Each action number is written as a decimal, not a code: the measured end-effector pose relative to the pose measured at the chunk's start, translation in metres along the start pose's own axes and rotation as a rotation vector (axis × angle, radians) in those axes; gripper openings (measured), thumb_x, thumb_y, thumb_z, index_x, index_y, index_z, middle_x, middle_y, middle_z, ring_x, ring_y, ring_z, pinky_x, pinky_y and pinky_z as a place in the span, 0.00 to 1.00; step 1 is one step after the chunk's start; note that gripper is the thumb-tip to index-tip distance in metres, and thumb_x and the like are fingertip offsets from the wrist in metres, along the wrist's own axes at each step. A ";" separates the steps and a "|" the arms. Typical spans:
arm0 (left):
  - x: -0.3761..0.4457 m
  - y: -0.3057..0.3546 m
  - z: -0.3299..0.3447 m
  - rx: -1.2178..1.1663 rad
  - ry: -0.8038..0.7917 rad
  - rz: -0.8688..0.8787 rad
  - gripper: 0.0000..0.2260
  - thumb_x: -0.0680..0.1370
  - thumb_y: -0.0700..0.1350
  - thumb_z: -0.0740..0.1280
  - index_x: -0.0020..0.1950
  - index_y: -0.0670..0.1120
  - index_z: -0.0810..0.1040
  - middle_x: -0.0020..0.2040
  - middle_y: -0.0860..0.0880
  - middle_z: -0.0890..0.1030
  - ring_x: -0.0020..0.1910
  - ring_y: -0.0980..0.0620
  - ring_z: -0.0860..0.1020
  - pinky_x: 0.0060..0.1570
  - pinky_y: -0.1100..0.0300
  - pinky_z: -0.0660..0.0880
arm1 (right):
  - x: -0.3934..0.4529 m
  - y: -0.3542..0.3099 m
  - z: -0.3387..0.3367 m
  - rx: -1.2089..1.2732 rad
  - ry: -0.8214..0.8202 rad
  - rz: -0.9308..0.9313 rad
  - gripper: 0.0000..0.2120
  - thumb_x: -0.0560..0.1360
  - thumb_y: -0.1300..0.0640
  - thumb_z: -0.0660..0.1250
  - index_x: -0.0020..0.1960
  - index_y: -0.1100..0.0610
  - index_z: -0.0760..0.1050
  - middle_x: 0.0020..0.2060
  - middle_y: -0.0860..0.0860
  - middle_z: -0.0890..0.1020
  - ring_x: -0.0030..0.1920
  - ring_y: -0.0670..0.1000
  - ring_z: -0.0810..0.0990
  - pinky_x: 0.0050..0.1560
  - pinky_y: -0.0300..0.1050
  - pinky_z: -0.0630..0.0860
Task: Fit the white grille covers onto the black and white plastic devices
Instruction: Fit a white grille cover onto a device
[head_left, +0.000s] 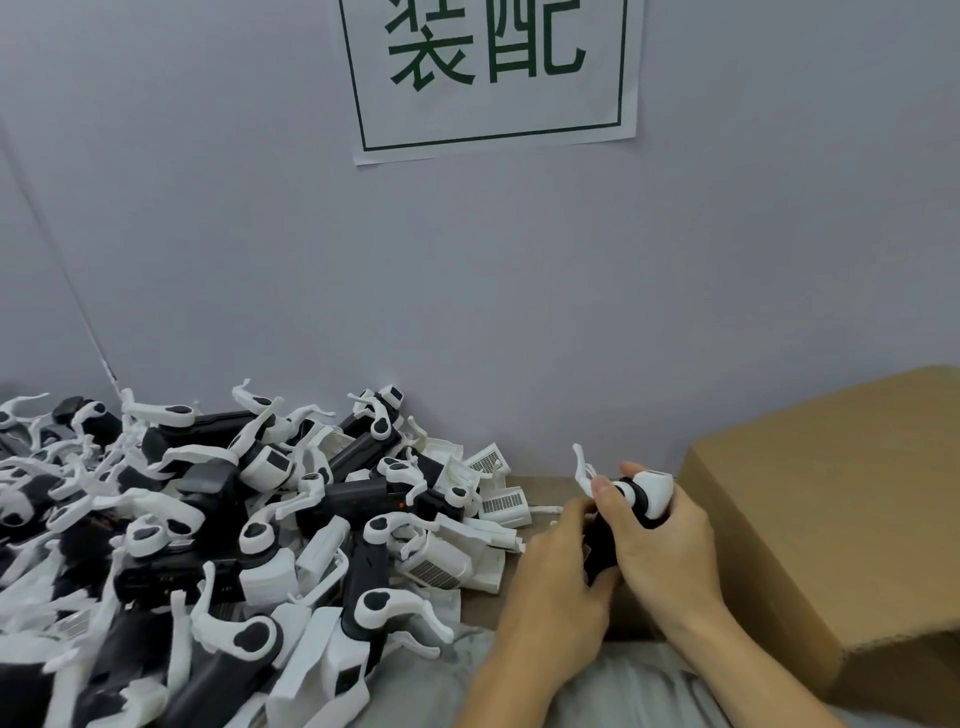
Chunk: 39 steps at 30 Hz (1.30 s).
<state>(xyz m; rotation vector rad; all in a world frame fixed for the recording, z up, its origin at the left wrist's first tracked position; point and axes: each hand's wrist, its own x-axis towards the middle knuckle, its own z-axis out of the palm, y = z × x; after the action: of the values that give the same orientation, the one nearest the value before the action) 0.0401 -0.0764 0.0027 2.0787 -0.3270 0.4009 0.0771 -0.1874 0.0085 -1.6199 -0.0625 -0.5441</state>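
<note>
Gripped by both the left hand (558, 564) and right hand (662, 540) at four o'clock, beside the cardboard box (831, 519), the black-and-white device (631, 506), white-headed with a thin prong, could twist and its cover seat crooked, while loose grille covers (501, 506) lie by the pile (208, 545) at eight o'clock.

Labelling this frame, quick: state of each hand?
Left hand: grips the black and white device low on its black body.
Right hand: grips the same device near its white head.
</note>
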 end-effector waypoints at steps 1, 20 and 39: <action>-0.001 0.000 0.000 0.003 0.015 -0.003 0.19 0.75 0.39 0.67 0.62 0.56 0.71 0.55 0.57 0.83 0.56 0.55 0.80 0.55 0.51 0.77 | 0.000 0.000 0.000 0.026 -0.022 0.008 0.17 0.70 0.48 0.76 0.56 0.50 0.78 0.44 0.39 0.84 0.45 0.37 0.82 0.45 0.39 0.76; 0.018 -0.010 -0.017 -0.913 0.556 -0.509 0.26 0.62 0.58 0.77 0.55 0.52 0.74 0.41 0.52 0.86 0.44 0.50 0.85 0.49 0.53 0.78 | -0.009 -0.007 0.005 0.217 -0.468 0.267 0.16 0.77 0.46 0.64 0.51 0.59 0.79 0.38 0.56 0.80 0.36 0.56 0.81 0.35 0.47 0.72; 0.016 0.002 -0.014 -1.045 0.365 -0.511 0.09 0.81 0.42 0.63 0.61 0.45 0.77 0.60 0.36 0.80 0.61 0.34 0.78 0.66 0.36 0.72 | -0.014 -0.005 0.004 0.373 -0.623 0.372 0.09 0.80 0.58 0.65 0.51 0.53 0.85 0.49 0.62 0.85 0.48 0.59 0.85 0.56 0.59 0.80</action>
<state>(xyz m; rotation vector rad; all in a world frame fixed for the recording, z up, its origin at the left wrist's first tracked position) 0.0516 -0.0660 0.0173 0.9759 0.2003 0.2086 0.0641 -0.1791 0.0076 -1.3352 -0.3005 0.2604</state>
